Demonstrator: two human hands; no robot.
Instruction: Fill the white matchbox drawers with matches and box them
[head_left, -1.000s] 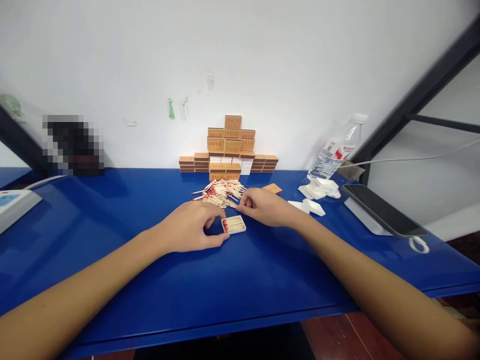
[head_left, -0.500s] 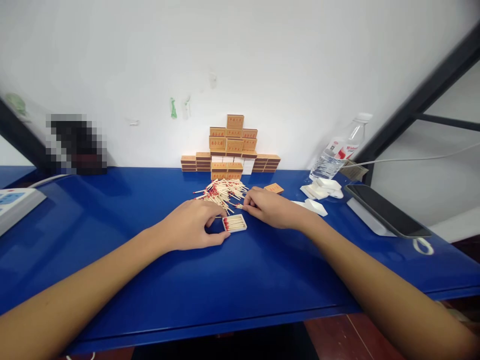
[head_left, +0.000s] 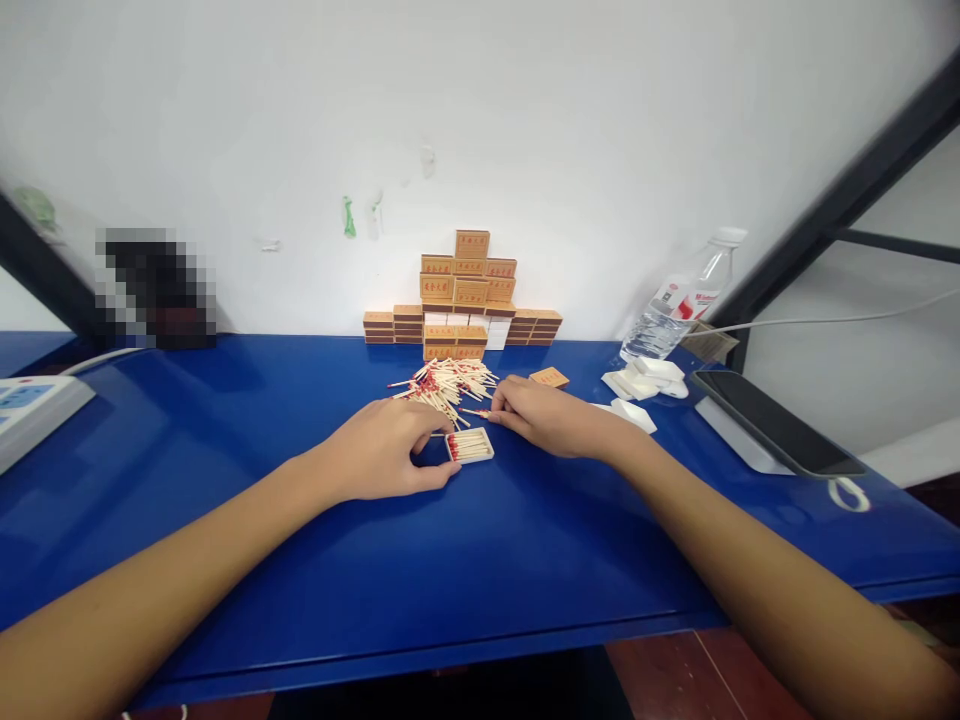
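A small white matchbox tray (head_left: 471, 445), part filled with red-tipped matches, lies on the blue table (head_left: 480, 560). My left hand (head_left: 382, 450) rests on the table with thumb and fingers closed on the tray's left end. My right hand (head_left: 544, 415) lies just right of the tray, its fingers pinched on a match (head_left: 480, 412) at the edge of a loose pile of matches (head_left: 442, 384) behind the tray.
Stacked tan matchboxes (head_left: 465, 295) stand against the wall, with one loose box sleeve (head_left: 548, 377) beside my right hand. Empty white trays (head_left: 639, 385), a water bottle (head_left: 679, 305) and a phone (head_left: 772, 422) sit to the right. A white device (head_left: 30, 412) is far left.
My right hand has shifted slightly right and back along the edge of the match pile, now pinching a match. The left hand stays on the tray.
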